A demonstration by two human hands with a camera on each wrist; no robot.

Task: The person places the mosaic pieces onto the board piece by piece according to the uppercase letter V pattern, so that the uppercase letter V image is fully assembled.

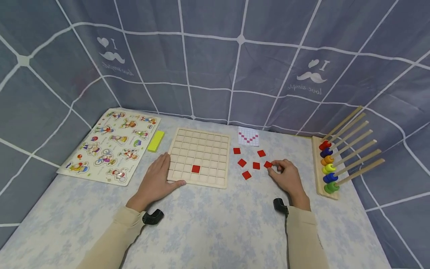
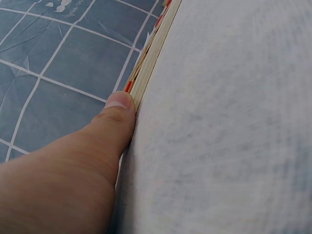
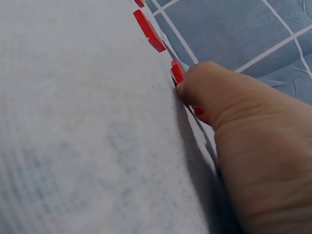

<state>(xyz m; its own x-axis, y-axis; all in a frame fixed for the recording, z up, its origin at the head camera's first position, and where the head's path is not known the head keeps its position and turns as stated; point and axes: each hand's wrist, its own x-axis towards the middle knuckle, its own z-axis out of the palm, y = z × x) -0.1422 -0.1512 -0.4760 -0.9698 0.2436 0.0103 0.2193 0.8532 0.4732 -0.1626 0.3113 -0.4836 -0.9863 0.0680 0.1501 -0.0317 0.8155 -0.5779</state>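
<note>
A square wooden grid board (image 1: 201,149) lies on the table, with one red square tile (image 1: 196,169) in a cell of a lower row. My left hand (image 1: 156,181) rests against the board's lower left corner, fingers straight along its left side and thumb at the near edge. In the left wrist view the thumb (image 2: 109,119) touches the board's side (image 2: 151,63). To the right of the board, my right hand (image 1: 288,177) pinches a red square tile (image 1: 267,164) at the table surface between thumb and forefinger. Several more red tiles (image 1: 256,165) lie loose beside it.
A small pattern card (image 1: 248,136) with a V of red squares lies behind the loose tiles. On the left are a picture puzzle board (image 1: 112,149) and a yellow block (image 1: 156,141). A wooden peg stand (image 1: 317,164) with coloured rings stands on the right.
</note>
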